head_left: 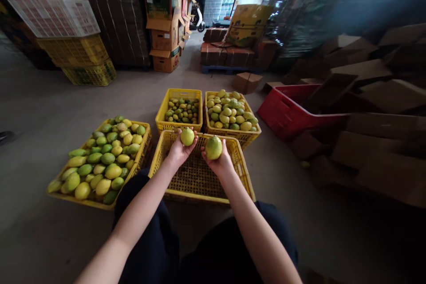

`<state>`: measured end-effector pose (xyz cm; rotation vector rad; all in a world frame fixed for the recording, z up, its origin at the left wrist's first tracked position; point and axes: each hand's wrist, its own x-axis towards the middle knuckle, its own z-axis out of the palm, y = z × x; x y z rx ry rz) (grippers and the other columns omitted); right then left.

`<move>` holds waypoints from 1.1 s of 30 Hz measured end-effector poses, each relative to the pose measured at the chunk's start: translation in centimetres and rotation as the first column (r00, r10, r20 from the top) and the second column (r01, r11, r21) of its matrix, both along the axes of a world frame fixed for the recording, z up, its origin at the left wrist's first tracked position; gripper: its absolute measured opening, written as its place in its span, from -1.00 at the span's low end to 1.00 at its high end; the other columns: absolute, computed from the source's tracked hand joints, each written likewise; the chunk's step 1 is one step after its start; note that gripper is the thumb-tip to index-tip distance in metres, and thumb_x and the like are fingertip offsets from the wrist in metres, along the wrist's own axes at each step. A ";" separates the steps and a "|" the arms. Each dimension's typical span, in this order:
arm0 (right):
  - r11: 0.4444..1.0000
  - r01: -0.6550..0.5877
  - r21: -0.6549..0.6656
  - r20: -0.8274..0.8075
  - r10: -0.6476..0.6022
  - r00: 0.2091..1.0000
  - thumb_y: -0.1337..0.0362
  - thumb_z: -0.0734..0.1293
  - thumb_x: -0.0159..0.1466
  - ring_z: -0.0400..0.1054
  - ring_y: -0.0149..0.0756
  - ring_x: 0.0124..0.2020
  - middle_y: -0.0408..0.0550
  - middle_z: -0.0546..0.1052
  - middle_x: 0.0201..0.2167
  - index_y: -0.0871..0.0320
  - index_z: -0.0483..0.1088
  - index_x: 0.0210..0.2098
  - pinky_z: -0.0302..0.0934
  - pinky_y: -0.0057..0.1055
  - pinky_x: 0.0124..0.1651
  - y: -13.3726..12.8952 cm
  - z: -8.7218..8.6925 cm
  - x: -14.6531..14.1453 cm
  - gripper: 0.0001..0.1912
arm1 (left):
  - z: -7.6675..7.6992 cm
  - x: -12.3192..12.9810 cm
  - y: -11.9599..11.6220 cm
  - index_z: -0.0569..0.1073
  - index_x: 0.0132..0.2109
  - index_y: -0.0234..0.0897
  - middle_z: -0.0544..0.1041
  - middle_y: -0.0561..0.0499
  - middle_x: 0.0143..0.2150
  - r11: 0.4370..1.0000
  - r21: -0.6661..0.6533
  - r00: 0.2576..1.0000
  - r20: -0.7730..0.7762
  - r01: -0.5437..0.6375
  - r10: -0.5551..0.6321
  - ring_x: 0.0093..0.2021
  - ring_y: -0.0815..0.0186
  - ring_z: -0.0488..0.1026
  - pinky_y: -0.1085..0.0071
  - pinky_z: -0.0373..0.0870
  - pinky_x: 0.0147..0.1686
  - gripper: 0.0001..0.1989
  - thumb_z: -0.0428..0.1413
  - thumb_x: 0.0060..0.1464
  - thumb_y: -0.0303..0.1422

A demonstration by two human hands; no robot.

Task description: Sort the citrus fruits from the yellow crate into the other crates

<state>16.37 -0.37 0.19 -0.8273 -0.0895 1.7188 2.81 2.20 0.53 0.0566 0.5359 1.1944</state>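
Note:
My left hand [180, 148] holds a yellow-green lemon [187, 136], fingers curled round it from below. In my right hand [219, 162] rests a larger green-yellow lemon [213, 147]. Both hands are over a yellow crate [246, 173] whose slatted bottom shows bare between my arms. Lemons in mixed green and yellow fill a crate [146, 142] at the left. Behind the middle crate stand two more: one with small lemons [161, 113] and one heaped with larger lemons [256, 135].
A red crate [286, 115] and piled cardboard [382, 155] lie at the right. Stacked crates [80, 51] stand at the back left. Cartons [163, 40] and a loaded blue pallet [226, 70] are farther back. My knees flank the middle crate's near side.

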 end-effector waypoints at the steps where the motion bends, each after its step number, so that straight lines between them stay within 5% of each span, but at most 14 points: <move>1: 1.000 -0.002 -0.010 -0.007 0.002 1.000 -0.04 -0.02 0.34 0.38 -0.33 -0.57 -0.09 0.50 -0.58 0.13 0.36 -0.38 0.27 -0.45 -0.59 0.0 -0.1 0.1 -0.50 | 0.1 -0.1 0.1 0.45 -0.08 -0.37 0.53 -0.12 -0.33 1.000 0.012 1.000 -0.001 0.003 -0.003 -0.36 0.30 0.51 0.45 0.52 -0.45 -0.68 -0.08 0.23 -0.25; 8: 0.994 -0.079 0.075 -0.081 0.085 0.993 0.04 0.15 0.24 0.35 -0.32 -0.56 -0.03 0.46 -0.58 0.15 0.34 -0.40 0.14 -0.55 -0.69 -0.9 0.5 0.9 -0.68 | 0.7 -0.3 -0.1 0.43 -0.25 -0.34 0.48 0.02 -0.48 0.995 -0.093 0.987 -0.157 -0.046 0.030 -0.57 0.45 0.44 0.68 0.35 -0.69 -0.91 0.13 0.06 -0.43; 11: 0.993 -0.054 0.109 -0.081 0.063 0.995 0.15 0.25 0.17 0.37 -0.31 -0.52 -0.06 0.46 -0.58 0.14 0.35 -0.37 0.16 -0.56 -0.66 -1.1 0.7 1.0 -0.82 | 0.7 -0.3 -0.4 0.43 -0.29 -0.37 0.47 -0.01 -0.52 0.999 -0.037 0.979 -0.201 0.019 -0.026 -0.61 0.41 0.41 0.58 0.38 -0.69 -0.81 0.10 0.08 -0.29; 16: 0.998 -0.051 0.035 -0.026 0.052 0.998 0.09 0.11 0.26 0.32 -0.33 -0.62 -0.05 0.45 -0.64 0.15 0.34 -0.42 0.16 -0.52 -0.69 -0.7 -0.1 1.0 -0.68 | 0.3 -0.4 -0.6 0.45 -0.29 -0.42 0.44 -0.04 -0.55 0.991 0.016 0.979 -0.155 0.135 -0.131 -0.65 0.43 0.34 0.59 0.27 -0.75 -0.66 -0.06 0.15 -0.22; 20: 1.000 -0.008 -0.014 0.043 0.009 0.999 0.09 0.03 0.32 0.33 -0.35 -0.63 -0.04 0.50 -0.59 0.14 0.33 -0.37 0.20 -0.50 -0.66 -0.5 -0.5 0.7 -0.64 | -0.4 -0.3 -0.3 0.47 -0.18 -0.38 0.51 -0.07 -0.43 0.991 0.036 0.976 -0.184 0.128 -0.120 -0.59 0.43 0.42 0.58 0.39 -0.66 -0.70 -0.08 0.20 -0.28; 26: 1.000 0.023 0.017 0.045 -0.024 0.999 0.16 0.31 0.17 0.34 -0.36 -0.62 -0.16 0.44 -0.64 0.13 0.32 -0.39 0.24 -0.50 -0.64 -0.4 -0.7 1.3 -0.84 | 0.0 -0.2 -0.5 0.45 -0.14 -0.37 0.52 -0.07 -0.39 0.999 0.015 0.994 -0.099 0.047 -0.045 -0.42 0.35 0.51 0.53 0.50 -0.52 -0.76 0.04 0.16 -0.28; 33: 1.000 -0.021 0.001 -0.016 0.021 1.000 0.07 0.03 0.33 0.36 -0.32 -0.64 0.00 0.52 -0.59 0.16 0.34 -0.38 0.25 -0.44 -0.64 0.0 -1.2 1.5 -0.60 | -0.3 0.5 -0.3 0.44 -0.19 -0.41 0.49 -0.09 -0.42 0.999 -0.042 0.999 0.040 -0.014 0.016 -0.37 0.31 0.51 0.50 0.52 -0.47 -0.68 -0.01 0.18 -0.20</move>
